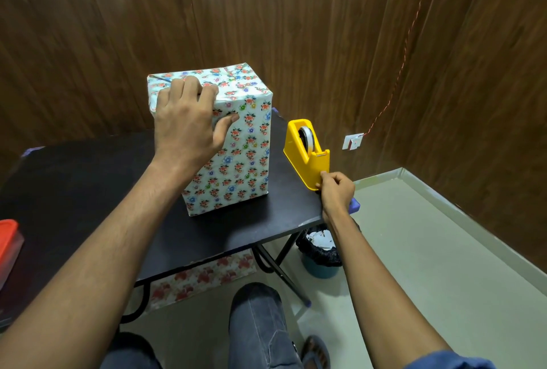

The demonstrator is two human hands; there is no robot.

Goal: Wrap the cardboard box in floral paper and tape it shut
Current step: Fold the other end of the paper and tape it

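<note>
The tall floral-papered cardboard box (228, 143) at frame centre looks fully wrapped. The left hand (189, 123) presses its top fold with spread fingers; the right hand (336, 191) pinches, apparently, a tape end at the yellow plastic tape dispenser (306, 152), so the final taping remains.

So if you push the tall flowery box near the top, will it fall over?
Probably it could tip: the tall box wrapped in floral paper stands on its small end. The left hand on its top edge likely steadies it. Its glossy paper may slide on the smooth black table.
</note>
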